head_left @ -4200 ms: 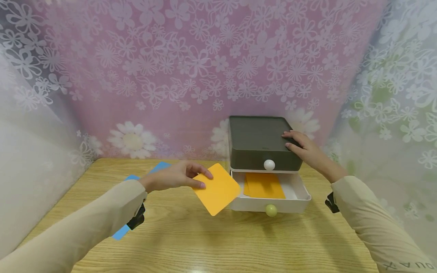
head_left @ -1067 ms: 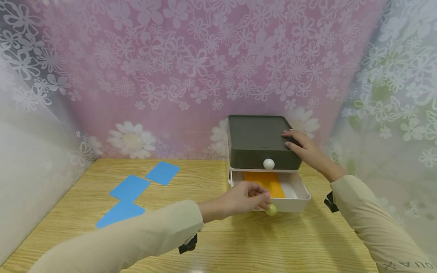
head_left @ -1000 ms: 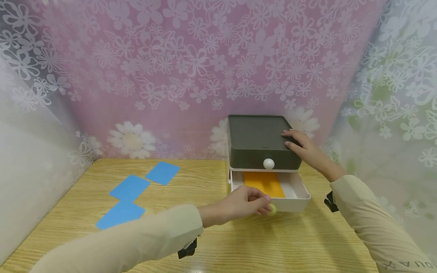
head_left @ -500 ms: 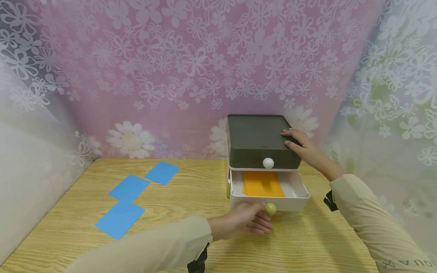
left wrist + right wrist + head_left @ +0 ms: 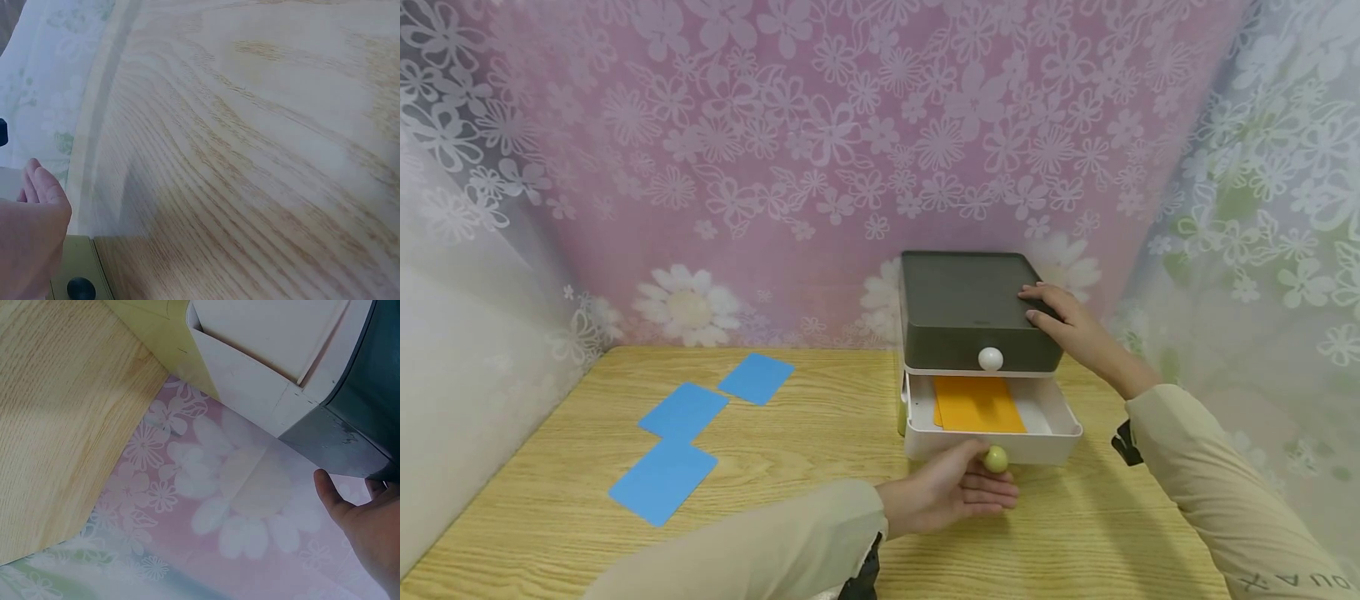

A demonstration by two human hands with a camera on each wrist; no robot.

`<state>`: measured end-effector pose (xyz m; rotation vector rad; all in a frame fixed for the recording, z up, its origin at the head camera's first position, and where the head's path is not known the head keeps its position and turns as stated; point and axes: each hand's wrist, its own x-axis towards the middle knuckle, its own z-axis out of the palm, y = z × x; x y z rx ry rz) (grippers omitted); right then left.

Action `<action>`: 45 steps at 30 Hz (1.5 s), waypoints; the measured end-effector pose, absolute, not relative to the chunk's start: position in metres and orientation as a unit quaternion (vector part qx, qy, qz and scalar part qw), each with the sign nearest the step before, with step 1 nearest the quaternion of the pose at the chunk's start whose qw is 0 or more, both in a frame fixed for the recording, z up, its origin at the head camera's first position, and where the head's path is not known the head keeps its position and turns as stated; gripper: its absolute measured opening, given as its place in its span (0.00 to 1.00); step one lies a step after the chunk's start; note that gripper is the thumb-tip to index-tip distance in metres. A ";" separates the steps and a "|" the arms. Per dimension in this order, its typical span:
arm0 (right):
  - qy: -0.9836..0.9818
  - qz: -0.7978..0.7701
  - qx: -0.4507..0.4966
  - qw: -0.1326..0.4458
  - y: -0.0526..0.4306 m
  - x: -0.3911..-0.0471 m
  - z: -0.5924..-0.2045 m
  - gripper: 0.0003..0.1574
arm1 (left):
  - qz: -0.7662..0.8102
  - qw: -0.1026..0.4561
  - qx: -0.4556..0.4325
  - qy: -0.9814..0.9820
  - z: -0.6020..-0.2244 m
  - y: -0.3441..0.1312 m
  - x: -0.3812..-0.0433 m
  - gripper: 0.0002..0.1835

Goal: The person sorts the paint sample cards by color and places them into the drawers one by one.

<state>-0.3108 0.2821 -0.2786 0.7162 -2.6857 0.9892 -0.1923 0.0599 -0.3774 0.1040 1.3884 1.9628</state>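
A small drawer unit stands at the right of the table in the head view, with a dark grey top section (image 5: 970,292) and a white knob (image 5: 990,359). Below it a white drawer (image 5: 1052,450) is pulled out, with orange cards (image 5: 981,406) lying flat inside. My left hand (image 5: 951,492) is at the drawer's yellow-green knob (image 5: 996,459), thumb at its upper left and fingers extended underneath. The left wrist view shows the same fingers (image 5: 44,184) straight, above a dark knob (image 5: 81,289). My right hand (image 5: 1067,329) rests on the unit's top right edge.
Several blue cards (image 5: 664,482) lie on the left of the wooden table (image 5: 805,433). A pink flowered curtain (image 5: 760,167) hangs behind, and a pale flowered one (image 5: 1285,275) is close on the right. The table's edge (image 5: 122,453) shows in the right wrist view.
My left hand, which held an orange card beside the drawer, has let it go. It has moved right and down to the yellow-green knob, its fingers spreading out. My right hand stays put.
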 end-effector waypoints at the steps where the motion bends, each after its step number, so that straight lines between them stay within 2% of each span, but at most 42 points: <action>1: -0.906 0.334 0.242 0.096 0.282 -0.311 -0.279 0.27 | 0.762 0.359 0.038 0.538 -0.377 0.060 -0.192 0.26; 14: -0.903 0.340 0.245 0.097 0.281 -0.310 -0.278 0.27 | 0.769 0.329 0.035 0.547 -0.377 0.065 -0.201 0.26; 24: -0.903 0.340 0.249 0.090 0.282 -0.310 -0.279 0.27 | 0.794 0.271 -0.004 0.544 -0.381 0.078 -0.239 0.24; 31: -0.902 0.340 0.249 0.093 0.281 -0.310 -0.278 0.27 | 0.801 0.254 -0.009 0.542 -0.381 0.080 -0.261 0.22; 41: -0.900 0.341 0.253 0.096 0.282 -0.312 -0.278 0.27 | 0.803 0.254 0.000 0.540 -0.384 0.077 -0.257 0.27; 45: -0.900 0.341 0.254 0.094 0.282 -0.311 -0.279 0.27 | 0.795 0.277 -0.009 0.539 -0.392 0.075 -0.247 0.29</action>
